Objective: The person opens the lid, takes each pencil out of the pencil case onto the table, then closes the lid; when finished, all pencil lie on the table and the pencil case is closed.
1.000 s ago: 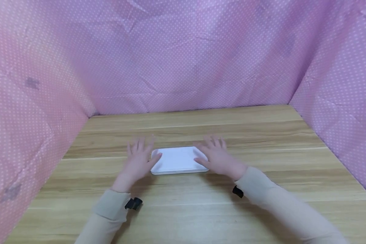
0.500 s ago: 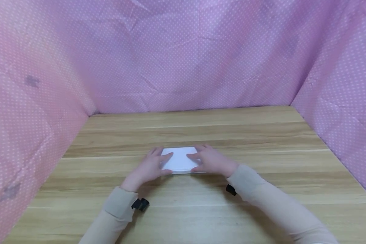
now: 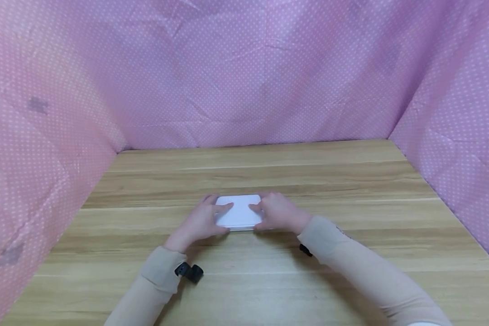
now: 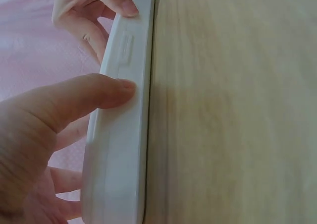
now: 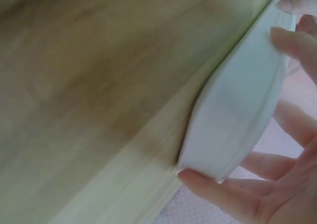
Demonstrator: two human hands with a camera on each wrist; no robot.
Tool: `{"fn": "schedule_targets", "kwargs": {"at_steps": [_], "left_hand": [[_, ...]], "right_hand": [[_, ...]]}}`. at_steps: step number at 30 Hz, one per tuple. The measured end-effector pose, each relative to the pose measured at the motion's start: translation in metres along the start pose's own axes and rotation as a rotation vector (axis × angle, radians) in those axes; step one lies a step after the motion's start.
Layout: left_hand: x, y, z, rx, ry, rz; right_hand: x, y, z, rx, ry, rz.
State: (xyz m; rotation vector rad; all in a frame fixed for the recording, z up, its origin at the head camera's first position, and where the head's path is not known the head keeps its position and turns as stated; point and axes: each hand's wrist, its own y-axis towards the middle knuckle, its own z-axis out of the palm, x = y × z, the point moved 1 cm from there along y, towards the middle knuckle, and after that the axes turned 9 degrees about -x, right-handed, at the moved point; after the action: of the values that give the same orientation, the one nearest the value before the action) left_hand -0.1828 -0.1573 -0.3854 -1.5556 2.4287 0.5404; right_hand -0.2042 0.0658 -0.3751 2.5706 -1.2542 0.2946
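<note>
A flat white case with rounded corners lies on the wooden table. My left hand grips its left end. In the left wrist view, that thumb presses the case's front side, close to a small raised catch. The right hand holds the other end. In the right wrist view, its thumb is on the front side and a finger touches the end corner of the case, with other fingers behind. Both hands cover the case's ends in the head view.
The wood-grain table spreads out around the case. Pink dotted cloth hangs behind the table and along both sides. A small black device is on the left wrist, another on the right.
Both hands have moved inward from beside the case, fingers spread, and taken hold of its two ends. Over the last half second they have shifted only slightly.
</note>
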Motion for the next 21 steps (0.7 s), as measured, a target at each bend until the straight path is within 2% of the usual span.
{"fn": "schedule_targets", "kwargs": {"at_steps": [10, 21], "left_hand": [[0.0015, 0.0039, 0.0002, -0.008, 0.004, -0.045], [0.0005, 0.0037, -0.0007, -0.004, 0.012, -0.036]], "right_hand": [[-0.0039, 0.0049, 0.0018, -0.06, -0.032, -0.053], [-0.0032, 0.0099, -0.0058, -0.008, -0.011, -0.061]]}}
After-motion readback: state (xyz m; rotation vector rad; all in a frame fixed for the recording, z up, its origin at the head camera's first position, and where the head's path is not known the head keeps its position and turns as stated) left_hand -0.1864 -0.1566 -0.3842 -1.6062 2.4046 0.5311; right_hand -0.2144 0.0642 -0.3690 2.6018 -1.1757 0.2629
